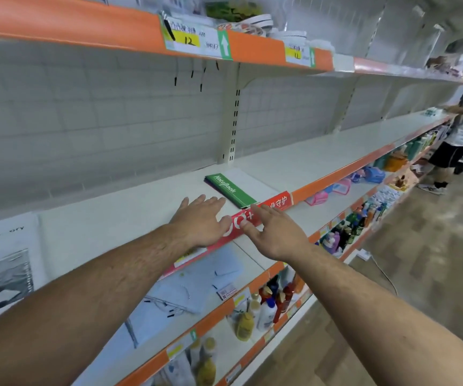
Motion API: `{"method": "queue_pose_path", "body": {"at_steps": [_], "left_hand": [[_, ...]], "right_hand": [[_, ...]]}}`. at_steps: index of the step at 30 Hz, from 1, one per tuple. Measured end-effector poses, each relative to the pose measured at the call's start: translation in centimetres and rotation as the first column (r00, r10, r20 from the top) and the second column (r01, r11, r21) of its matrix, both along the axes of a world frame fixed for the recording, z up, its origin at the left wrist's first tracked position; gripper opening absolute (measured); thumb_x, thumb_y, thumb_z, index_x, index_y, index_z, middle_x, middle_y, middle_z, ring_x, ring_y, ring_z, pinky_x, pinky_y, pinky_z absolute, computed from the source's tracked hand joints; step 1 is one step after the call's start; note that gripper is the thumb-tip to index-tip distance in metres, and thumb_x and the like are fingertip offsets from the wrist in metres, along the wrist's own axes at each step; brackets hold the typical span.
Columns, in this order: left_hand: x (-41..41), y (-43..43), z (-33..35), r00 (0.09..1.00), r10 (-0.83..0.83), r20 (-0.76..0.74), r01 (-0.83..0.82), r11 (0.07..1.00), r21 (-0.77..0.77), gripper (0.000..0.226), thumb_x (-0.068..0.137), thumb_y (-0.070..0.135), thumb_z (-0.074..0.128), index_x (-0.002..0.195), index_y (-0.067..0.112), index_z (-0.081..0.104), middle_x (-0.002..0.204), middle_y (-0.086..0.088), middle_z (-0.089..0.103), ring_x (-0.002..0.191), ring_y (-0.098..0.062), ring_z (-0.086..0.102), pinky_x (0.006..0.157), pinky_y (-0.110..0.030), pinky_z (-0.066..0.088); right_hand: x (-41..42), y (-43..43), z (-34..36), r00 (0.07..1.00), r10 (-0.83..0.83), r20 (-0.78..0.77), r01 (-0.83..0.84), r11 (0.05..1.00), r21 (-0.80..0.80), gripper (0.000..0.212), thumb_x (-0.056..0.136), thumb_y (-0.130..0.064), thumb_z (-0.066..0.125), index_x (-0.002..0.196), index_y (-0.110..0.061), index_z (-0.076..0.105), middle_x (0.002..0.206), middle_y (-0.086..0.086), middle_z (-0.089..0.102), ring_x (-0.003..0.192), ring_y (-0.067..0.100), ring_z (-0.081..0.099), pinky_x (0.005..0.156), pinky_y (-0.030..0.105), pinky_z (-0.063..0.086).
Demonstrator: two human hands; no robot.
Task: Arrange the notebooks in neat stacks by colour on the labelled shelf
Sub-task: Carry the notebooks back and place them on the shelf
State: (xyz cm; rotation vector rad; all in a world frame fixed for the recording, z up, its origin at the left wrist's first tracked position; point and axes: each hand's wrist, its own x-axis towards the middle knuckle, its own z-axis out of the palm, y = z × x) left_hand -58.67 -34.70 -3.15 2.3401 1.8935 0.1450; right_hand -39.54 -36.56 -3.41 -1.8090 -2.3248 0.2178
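Nearest me, the lower shelf [147, 366] carried bottles [266, 309] along its front, with pale flat packs [197, 288] on the level above them. Over that, my left hand [199, 222] was spread palm down on or just above the labelled shelf [113, 221], fingers straight and holding nothing. My right hand [276, 236] was just as slack and empty, hovering over the red strip [276, 203] on the shelf edge. Just past both sets of fingertips lay the green notebook [231, 190], flat near the front edge, with a darker cover showing beneath it. It looked like a small stack, though I couldn't count it or tell whether a finger touched it. I judged the step to be squaring or sorting that stack. The next move would call for both hands to close in on its sides and, since two colours seemed to share one stack, to lift the green one off. Farther along, pink and blue pouches [341, 186] sat on a lower level, and bowls [248, 25] on the top shelf [71, 26].
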Motion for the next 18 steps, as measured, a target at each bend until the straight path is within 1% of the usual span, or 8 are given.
{"method": "queue_pose_path", "body": {"at_steps": [5,8,12,15,18], "left_hand": [[0.4,4.0,-0.3,0.999,0.028,0.034,-0.028,1.0,0.001,0.064,0.102,0.053,0.023,0.16,0.028,0.012,0.166,0.006,0.014,0.153,-0.017,0.007,0.124,-0.046,0.001],[0.8,6.2,-0.8,0.996,0.054,0.066,-0.052,0.998,-0.019,0.063,0.102,0.052,0.024,0.159,0.028,0.012,0.166,0.006,0.015,0.153,-0.017,0.009,0.124,-0.045,0.003],[1.4,8.6,-1.1,0.988,0.122,0.092,-0.116,0.991,-0.071,0.061,0.105,0.049,0.026,0.159,0.025,0.013,0.166,0.003,0.016,0.152,-0.018,0.012,0.124,-0.038,0.012],[2.2,10.2,-1.4,0.967,0.213,0.142,-0.199,0.974,-0.106,0.059,0.105,0.045,0.033,0.158,0.023,0.019,0.164,0.001,0.024,0.149,-0.02,0.024,0.119,-0.034,0.023],[3.3,11.6,-1.3,0.938,0.308,0.161,-0.292,0.95,-0.113,0.053,0.103,0.04,0.043,0.152,0.021,0.034,0.154,-0.001,0.042,0.136,-0.021,0.045,0.108,-0.033,0.037]], "right_hand": [[0.3,4.1,0.6,1.0,0.013,-0.004,-0.013,1.0,-0.01,0.07,0.101,-0.06,0.032,0.157,-0.019,0.024,0.163,0.009,0.023,0.151,0.023,0.016,0.121,0.032,0.011],[0.9,7.2,0.4,0.999,0.035,-0.012,-0.035,0.999,-0.003,0.071,0.1,-0.061,0.033,0.156,-0.018,0.028,0.161,0.01,0.027,0.15,0.026,0.021,0.12,0.036,0.017],[1.9,12.3,-0.2,0.998,0.07,-0.004,-0.07,0.997,-0.036,0.074,0.097,-0.064,0.032,0.154,-0.018,0.032,0.16,0.008,0.031,0.149,0.024,0.024,0.12,0.038,0.023],[2.6,15.8,0.2,0.994,0.109,-0.007,-0.109,0.992,-0.058,0.073,0.097,-0.065,0.034,0.152,-0.018,0.036,0.158,0.006,0.036,0.145,0.026,0.032,0.116,0.04,0.03],[3.6,19.0,0.4,0.993,0.12,0.001,-0.119,0.99,-0.071,0.074,0.094,-0.07,0.036,0.145,-0.017,0.045,0.145,0.007,0.05,0.132,0.028,0.045,0.105,0.042,0.042]]}}
